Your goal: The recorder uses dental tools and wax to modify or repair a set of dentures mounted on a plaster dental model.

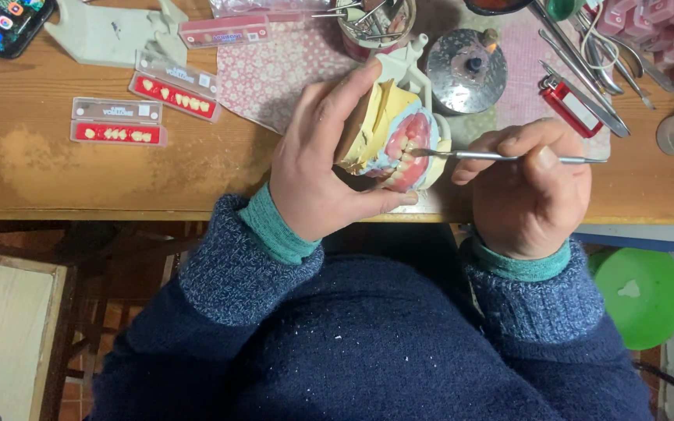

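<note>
My left hand [323, 160] grips a dental model [396, 139]: yellow plaster casts with pink wax gums and a row of white teeth, held on a white hinged frame. My right hand [526, 187] pinches a thin metal carving tool [509, 157] whose tip rests against the teeth on the pink wax. Both hands hover just above the near edge of the wooden table [118, 175]. Blue knitted sleeves with teal cuffs cover both wrists.
Flat cards of artificial teeth on red strips [118, 132] [175, 95] lie at the left. A phone [5, 23] sits at the far-left corner, beside a white plaster piece [111, 31]. Behind are a cup of tools [372, 23], a round metal burner [468, 70], a red lighter [572, 107], metal instruments [587, 62]. A green stool [641, 292] stands right.
</note>
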